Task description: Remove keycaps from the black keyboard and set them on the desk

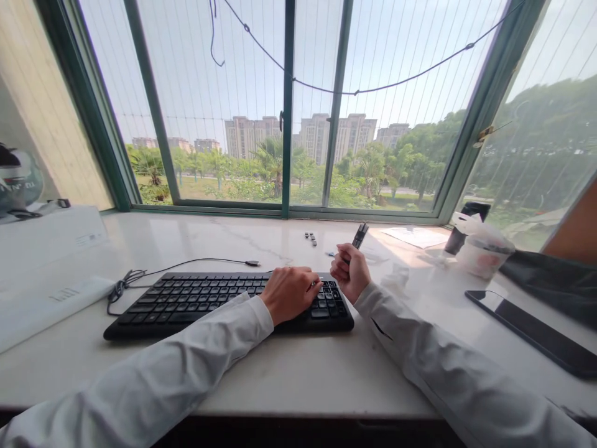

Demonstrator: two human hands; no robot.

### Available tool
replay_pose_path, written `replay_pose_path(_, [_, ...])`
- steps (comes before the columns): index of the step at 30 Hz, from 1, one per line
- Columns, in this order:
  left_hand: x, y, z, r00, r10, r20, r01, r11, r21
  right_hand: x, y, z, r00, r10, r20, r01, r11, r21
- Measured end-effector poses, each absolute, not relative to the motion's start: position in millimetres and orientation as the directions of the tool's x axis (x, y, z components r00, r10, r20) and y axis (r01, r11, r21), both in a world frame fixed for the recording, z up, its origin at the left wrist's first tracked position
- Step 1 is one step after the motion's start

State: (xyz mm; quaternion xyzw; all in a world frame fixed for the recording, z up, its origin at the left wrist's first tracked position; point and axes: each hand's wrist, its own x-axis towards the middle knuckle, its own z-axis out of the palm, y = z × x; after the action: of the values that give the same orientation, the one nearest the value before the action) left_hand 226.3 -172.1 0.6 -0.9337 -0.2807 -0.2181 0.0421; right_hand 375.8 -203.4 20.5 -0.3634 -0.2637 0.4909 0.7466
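Note:
A black full-size keyboard (186,317) lies on the white counter in front of me. My left hand (291,292) rests over its right part, fingers bent and thumb drawn towards the fingertips near the number pad. Anything between those fingers is too small to make out. Just to the right, my right hand (352,272) is closed in a fist around a slim black tool (360,235), whose upper end sticks up above the fist. The tool's lower part is hidden by the fingers. Several loose keycaps (310,238) lie behind the keyboard.
A USB cable (200,260) is bundled left of the keyboard, beside a white box (51,317). On the right are a black phone (532,330), a plastic cup in a bag (482,252) and a paper sheet (415,236). A green-framed window (288,186) stands behind the counter.

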Motion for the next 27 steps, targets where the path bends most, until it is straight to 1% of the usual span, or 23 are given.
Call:
replay_pose_path(5, [225.6, -166.4, -7.2, 0.731, 0.537, 0.422, 0.494, -0.842, 0.215, 366.2, -204.8, 11.9, 0.472, 0.881, 0.027, -0.488, 0.286, -0.825])
replay_pose_path(9, [226.7, -164.9, -5.4, 0.726, 0.58, 0.37, 0.497, -0.814, 0.3, 363.8, -202.3, 5.8, 0.46, 0.888, 0.001, -0.465, 0.242, -0.852])
replay_pose_path(13, [230.1, -169.0, -1.7, 0.728, 0.599, 0.333, 0.487, -0.794, 0.364, 361.8, -201.1, 2.2, 0.47, 0.883, -0.002, -0.432, 0.228, -0.872])
replay_pose_path(17, [234.5, -170.8, -0.9, 0.703, 0.649, 0.291, 0.524, -0.749, 0.406, 361.4, -201.9, 1.6, 0.461, 0.887, 0.012, -0.389, 0.214, -0.896])
replay_pose_path(20, [235.7, -169.4, -0.2, 0.704, 0.645, 0.296, 0.514, -0.751, 0.414, 362.9, -202.1, 2.9, 0.448, 0.894, 0.029, -0.376, 0.217, -0.901])
replay_pose_path(25, [234.0, -168.7, 3.1, 0.702, 0.619, 0.352, 0.493, -0.779, 0.388, 365.5, -201.5, 7.5, 0.507, 0.852, 0.133, -0.362, 0.35, -0.864])
replay_pose_path(27, [232.7, -169.5, 3.9, 0.7, 0.615, 0.363, 0.491, -0.783, 0.381, 365.8, -201.9, 8.8, 0.503, 0.852, 0.146, -0.379, 0.37, -0.848])
